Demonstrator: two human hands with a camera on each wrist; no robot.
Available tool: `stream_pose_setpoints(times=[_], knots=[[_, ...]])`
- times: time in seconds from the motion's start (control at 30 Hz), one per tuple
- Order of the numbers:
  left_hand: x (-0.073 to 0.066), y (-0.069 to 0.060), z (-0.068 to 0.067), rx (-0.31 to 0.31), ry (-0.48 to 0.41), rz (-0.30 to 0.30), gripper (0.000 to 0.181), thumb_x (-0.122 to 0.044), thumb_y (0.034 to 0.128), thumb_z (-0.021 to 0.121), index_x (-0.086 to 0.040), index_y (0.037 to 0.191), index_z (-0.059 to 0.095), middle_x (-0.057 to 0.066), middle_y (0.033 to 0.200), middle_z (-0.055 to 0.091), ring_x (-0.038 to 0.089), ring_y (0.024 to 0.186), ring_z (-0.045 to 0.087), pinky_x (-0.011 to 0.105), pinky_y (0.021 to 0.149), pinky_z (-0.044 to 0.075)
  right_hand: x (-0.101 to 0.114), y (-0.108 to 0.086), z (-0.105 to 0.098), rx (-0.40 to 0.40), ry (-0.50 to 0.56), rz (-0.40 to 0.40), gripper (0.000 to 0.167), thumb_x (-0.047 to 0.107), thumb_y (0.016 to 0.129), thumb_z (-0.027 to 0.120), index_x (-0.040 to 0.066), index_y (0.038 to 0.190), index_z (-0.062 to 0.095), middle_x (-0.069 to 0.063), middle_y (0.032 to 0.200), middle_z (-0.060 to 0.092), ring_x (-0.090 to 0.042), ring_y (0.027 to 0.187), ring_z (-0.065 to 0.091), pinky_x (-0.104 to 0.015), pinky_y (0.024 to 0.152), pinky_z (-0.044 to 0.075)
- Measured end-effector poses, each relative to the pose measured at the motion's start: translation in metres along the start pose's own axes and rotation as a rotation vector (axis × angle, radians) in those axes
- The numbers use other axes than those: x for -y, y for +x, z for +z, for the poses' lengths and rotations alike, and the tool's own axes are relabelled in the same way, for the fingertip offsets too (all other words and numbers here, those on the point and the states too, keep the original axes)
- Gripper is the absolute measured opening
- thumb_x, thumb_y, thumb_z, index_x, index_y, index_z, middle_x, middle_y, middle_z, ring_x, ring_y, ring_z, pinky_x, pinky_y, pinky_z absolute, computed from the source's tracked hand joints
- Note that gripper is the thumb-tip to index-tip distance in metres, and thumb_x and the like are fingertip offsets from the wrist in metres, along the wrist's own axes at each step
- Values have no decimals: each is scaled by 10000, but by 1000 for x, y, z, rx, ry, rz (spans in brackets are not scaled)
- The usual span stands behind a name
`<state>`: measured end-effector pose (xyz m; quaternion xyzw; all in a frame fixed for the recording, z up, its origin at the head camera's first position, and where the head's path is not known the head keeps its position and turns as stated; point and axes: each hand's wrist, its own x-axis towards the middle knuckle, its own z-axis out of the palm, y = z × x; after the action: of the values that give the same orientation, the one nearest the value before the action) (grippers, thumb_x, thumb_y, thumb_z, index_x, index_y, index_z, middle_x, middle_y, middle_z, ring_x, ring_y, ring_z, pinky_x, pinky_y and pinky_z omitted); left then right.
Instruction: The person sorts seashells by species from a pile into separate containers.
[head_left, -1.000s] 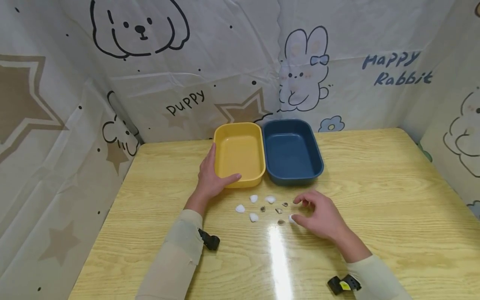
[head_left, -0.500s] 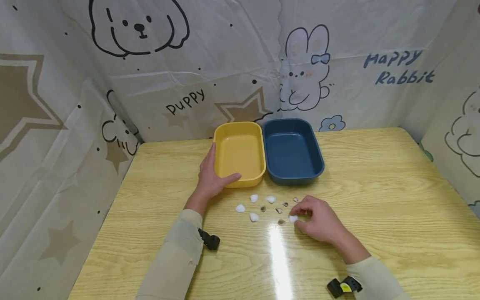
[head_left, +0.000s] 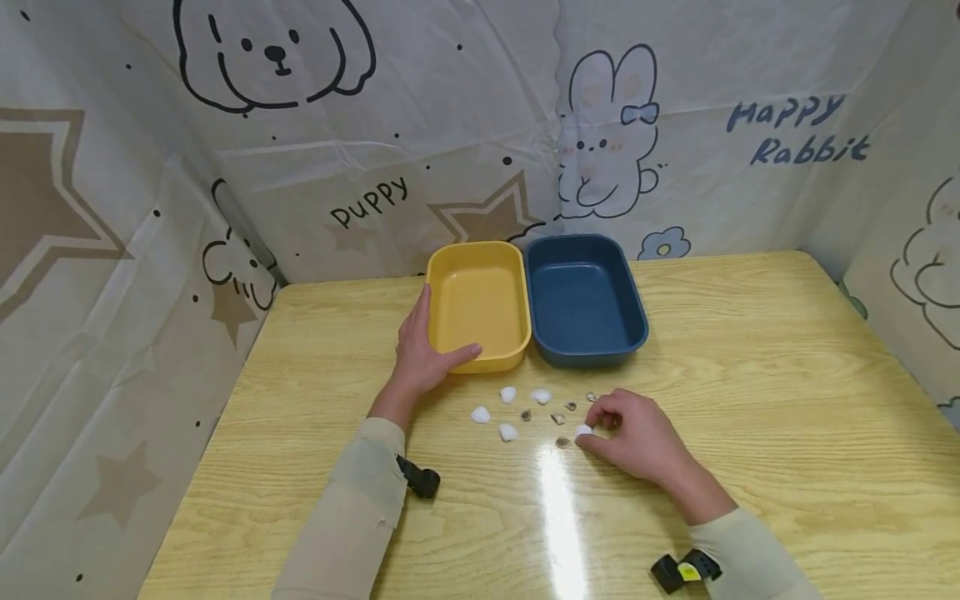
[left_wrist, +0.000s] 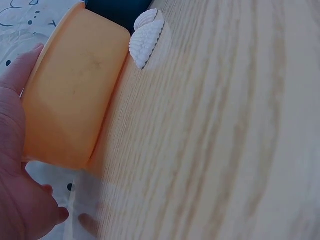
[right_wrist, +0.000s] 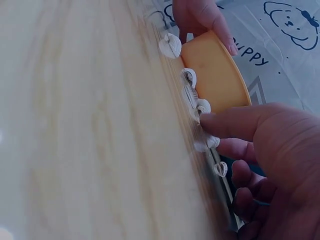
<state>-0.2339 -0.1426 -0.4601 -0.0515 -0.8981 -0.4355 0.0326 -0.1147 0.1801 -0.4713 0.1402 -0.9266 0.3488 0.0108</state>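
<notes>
I've a white shell (head_left: 583, 431) pinched btwn thumb & index of my R hand (head_left: 630, 432), on the near side of the yellow tub (head_left: 480, 304) & off to its R; can't tell if it's off the table (head_left: 750, 400). Other R fingers loosely bent, nothing else in them AFAICT.

4 more white shells (head_left: 507, 395) lie loose on the table: 3 straight in front of the yellow tub, 1 a touch R of that. 5 small brown shells (head_left: 557, 419): 1 in front of the yellow tub, rest farther R, near my fingers.

Prog., my guess: early on. 1 shell in grip, 9 others I can count lying out, & none I can see in the yellow tub or the blue tub (head_left: 585, 308). So approx. everything's left to do.

L hand (head_left: 422, 358) is on the yellow tub itself, at its near-L corner: thumb over near rim, fingers straight along L side, touching w/o curling round, prob. to steady it. Blue tub's right beside the yellow tub, on its R. Behind the yellow tub: curtain (head_left: 465, 108) w/ puppy & rabbit drawings.
</notes>
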Motion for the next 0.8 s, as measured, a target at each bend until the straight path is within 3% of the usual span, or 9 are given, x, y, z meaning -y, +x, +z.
stream_pose_setpoints(times=[0.1,0.3,0.5,0.8], knots=[[0,0,0,-1,0,0,1257,-561,703,854,-365,1607,4,3,1645,153,275,1477,97,543,1143,170,-1,1,-1,25,11,0,216,273,744,895,239,828,699,56,778,539,-130,728,495,-345,677,425],[0,1,0,-4,2,7,1250,-552,709,852,-358,1609,7,4,1644,157,280,1475,100,540,1143,172,-4,6,-8,121,16,-58,249,135,745,845,224,945,728,58,820,541,-143,772,501,-361,709,426],[0,2,0,-2,1,2,1248,-562,709,847,-368,1607,3,1,1646,150,282,1474,103,550,1140,176,-7,9,-12,198,11,-105,230,156,791,836,245,956,703,63,810,530,-144,772,492,-356,714,407],[1,0,2,-9,-3,1,1248,-543,704,856,-358,1609,17,-1,1643,160,276,1471,106,538,1141,178,-12,7,-13,214,42,-120,204,203,812,846,242,933,686,60,767,491,-109,730,466,-326,685,380]])
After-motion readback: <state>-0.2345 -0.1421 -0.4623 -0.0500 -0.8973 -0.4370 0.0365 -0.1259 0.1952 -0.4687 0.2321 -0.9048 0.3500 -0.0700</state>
